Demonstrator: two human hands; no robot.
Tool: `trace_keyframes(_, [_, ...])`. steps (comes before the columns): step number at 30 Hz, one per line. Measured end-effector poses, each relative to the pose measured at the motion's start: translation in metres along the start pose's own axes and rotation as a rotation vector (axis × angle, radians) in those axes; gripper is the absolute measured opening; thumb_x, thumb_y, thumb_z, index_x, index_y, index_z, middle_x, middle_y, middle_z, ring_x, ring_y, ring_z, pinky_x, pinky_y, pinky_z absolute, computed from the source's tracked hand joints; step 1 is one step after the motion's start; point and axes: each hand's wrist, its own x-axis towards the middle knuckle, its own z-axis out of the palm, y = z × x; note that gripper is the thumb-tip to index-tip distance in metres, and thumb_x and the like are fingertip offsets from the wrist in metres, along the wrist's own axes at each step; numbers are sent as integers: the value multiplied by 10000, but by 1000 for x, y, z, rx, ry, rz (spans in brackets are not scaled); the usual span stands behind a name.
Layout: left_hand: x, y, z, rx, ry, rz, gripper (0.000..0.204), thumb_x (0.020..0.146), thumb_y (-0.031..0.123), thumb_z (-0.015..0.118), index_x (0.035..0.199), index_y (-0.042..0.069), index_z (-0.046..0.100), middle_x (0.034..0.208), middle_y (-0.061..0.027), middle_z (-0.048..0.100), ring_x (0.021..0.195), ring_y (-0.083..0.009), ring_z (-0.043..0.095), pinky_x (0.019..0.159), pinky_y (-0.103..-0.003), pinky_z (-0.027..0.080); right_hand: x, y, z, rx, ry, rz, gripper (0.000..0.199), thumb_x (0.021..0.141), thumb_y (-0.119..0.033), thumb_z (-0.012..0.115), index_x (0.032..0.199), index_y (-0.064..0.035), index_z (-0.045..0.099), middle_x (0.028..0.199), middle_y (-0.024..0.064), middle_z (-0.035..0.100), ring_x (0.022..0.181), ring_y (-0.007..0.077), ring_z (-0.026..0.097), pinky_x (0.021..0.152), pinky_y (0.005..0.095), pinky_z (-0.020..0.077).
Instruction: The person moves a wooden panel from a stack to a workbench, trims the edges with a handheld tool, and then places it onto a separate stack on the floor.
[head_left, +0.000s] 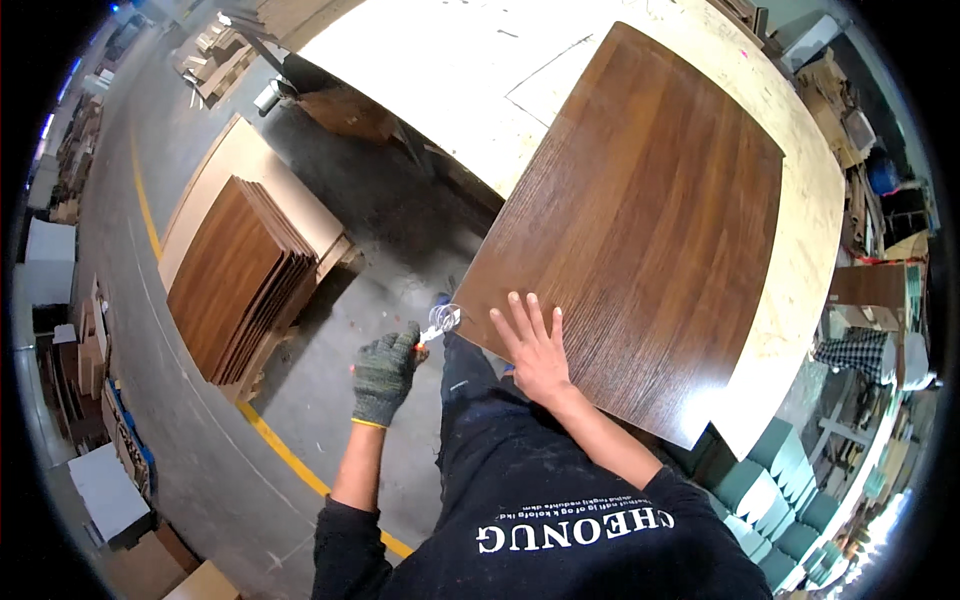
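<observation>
A dark brown wood-grain board (640, 220) lies on the pale worktable in front of me, its near left corner reaching past the table's edge. My left hand (384, 376), in a grey-green knitted glove with a yellow cuff, is closed around a small hand tool (424, 345) with an orange part and a light metallic end. The tool's kind is hard to make out. Thin curled strips (442, 318) sit between its tip and the board's left corner. Bare and spread, my right hand (536, 348) rests on the board near its front edge.
Left of me, a stack of brown boards (235, 280) lies on a larger pale panel (290, 195) close to the floor. The pale worktable (440, 70) extends far and right. Teal-green stacked pieces (780, 480) stand at the lower right. A yellow line (285, 455) crosses the grey floor.
</observation>
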Motion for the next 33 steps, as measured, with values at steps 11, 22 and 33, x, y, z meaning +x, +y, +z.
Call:
trace_keyframes(11, [98,-9,-25,109,-137,361,316,861,381,541,1090,167,582,905,-52,633,800,-261,612,703,-416,448,1,-1,-3,-75,-27,14,706,815,-58,495,1451,-202,222,1518,107,149,1396,316,151,1078,594,155])
trace_keyframes(22, [190,17,-17,156,-136,470,349,839,293,591,1162,162,574,870,-88,616,808,-257,608,680,-398,463,0,1,-9,-74,-44,24,668,850,-123,484,1453,-210,209,1521,82,152,1396,283,164,1082,562,190])
trace_keyframes(33, [334,74,0,130,-159,393,399,878,439,508,1174,179,568,915,-141,631,789,-344,622,711,-443,490,-2,4,-7,33,-20,33,641,873,-101,421,1457,-236,194,1523,45,163,1397,262,177,1089,534,216])
